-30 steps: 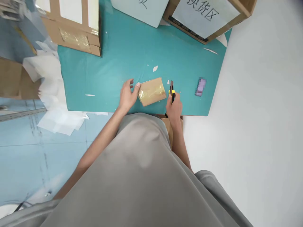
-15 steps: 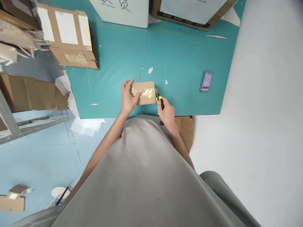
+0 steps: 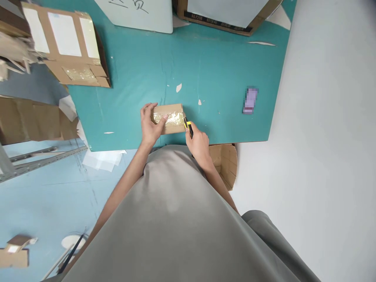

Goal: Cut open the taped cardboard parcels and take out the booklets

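A small cardboard box (image 3: 173, 128) with shiny clear tape along its top lies near the front edge of the green table. My left hand (image 3: 150, 126) grips its left end, thumb on the tape and fingers at the far side. In my right hand (image 3: 199, 141) is a black and yellow utility knife (image 3: 189, 127), its front end at the box's right end. Whether the blade is cutting in cannot be made out. Part of the knife's handle is hidden by my fingers.
On the green table (image 3: 141, 66) stand a larger taped carton (image 3: 85, 74) at left, a white box (image 3: 141, 17) and another carton (image 3: 216, 25) at the back. A blurred purple object (image 3: 250, 100) lies at right. Paper scraps are scattered about. An open carton (image 3: 227, 164) sits below the front edge.
The view has shifted, so most things appear further left. The knife's front end stays at the box's right end, and its handle now tilts more. My left hand keeps its hold.
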Available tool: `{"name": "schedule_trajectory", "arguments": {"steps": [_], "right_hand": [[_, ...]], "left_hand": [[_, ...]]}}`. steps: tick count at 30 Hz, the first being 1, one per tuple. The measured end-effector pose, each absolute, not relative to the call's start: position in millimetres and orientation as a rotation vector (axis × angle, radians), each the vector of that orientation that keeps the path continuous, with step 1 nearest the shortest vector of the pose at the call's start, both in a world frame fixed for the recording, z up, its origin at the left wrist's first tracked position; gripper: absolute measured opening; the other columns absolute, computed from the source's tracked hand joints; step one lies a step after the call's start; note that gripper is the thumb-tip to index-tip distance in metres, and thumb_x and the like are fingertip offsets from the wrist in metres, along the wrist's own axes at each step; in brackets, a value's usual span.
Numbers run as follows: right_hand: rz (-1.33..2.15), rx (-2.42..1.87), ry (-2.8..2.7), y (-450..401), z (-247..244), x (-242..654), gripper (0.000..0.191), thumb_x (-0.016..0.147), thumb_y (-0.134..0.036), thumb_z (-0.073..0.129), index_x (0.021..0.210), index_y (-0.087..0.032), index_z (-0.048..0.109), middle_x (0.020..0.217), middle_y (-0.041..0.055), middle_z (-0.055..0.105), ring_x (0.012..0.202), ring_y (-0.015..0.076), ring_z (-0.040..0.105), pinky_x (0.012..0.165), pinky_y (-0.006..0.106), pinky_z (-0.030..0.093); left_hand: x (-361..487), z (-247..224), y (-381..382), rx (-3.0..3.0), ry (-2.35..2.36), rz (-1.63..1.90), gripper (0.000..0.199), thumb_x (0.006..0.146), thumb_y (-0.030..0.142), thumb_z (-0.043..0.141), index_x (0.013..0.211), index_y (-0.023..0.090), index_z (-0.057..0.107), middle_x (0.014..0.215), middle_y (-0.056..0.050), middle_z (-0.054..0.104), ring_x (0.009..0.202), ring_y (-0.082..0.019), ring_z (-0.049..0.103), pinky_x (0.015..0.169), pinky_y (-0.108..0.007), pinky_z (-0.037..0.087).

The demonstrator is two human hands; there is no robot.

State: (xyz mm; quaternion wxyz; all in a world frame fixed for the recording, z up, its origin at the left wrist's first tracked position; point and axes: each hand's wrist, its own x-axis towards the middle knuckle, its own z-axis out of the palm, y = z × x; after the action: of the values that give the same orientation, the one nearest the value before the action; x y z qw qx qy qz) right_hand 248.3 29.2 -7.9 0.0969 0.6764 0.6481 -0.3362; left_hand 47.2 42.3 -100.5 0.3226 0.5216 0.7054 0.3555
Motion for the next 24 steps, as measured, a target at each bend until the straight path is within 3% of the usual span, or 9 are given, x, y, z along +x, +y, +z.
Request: {"name": "schedule_trajectory", "arguments": {"steps": [13,18,24], "right_hand": [[-0.803,1.962,1.794,29.7,0.5,226.2,0.059,0.115,-0.03,0.028,0.171,-0.015,0.027,0.132,0.0214,0.074,0.109,0.0301,0.077,0.092,0.04,0.057],[-0.768,1.93,1.8,38.5,-1.4,216.4,0.064,0.113,-0.03,0.033,0.174,-0.018,0.017,0.133,0.0226,0.072,0.108,0.0311,0.077,0.091,0.042,0.06],[-0.745,1.967,1.802,39.4,3.9,213.4,0.057,0.111,-0.018,0.03,0.168,-0.013,0.032,0.121,0.0208,0.077,0.104,0.0295,0.077,0.09,0.04,0.059]], "left_hand": [[54.3,-99.9,37.4,1.311,1.832,0.99,0.061,0.09,0.062,0.075,0.139,0.027,0.061,0.147,-0.015,0.054,0.147,-0.035,0.048,0.128,-0.055,0.037],[56.9,-99.1,35.7,1.224,1.793,1.011,0.062,0.089,0.06,0.076,0.139,0.029,0.059,0.151,-0.015,0.05,0.151,-0.038,0.042,0.129,-0.059,0.034],[58.3,-103.1,35.2,1.227,1.82,1.009,0.062,0.09,0.058,0.076,0.141,0.027,0.058,0.153,-0.016,0.049,0.153,-0.037,0.041,0.13,-0.058,0.033]]}}
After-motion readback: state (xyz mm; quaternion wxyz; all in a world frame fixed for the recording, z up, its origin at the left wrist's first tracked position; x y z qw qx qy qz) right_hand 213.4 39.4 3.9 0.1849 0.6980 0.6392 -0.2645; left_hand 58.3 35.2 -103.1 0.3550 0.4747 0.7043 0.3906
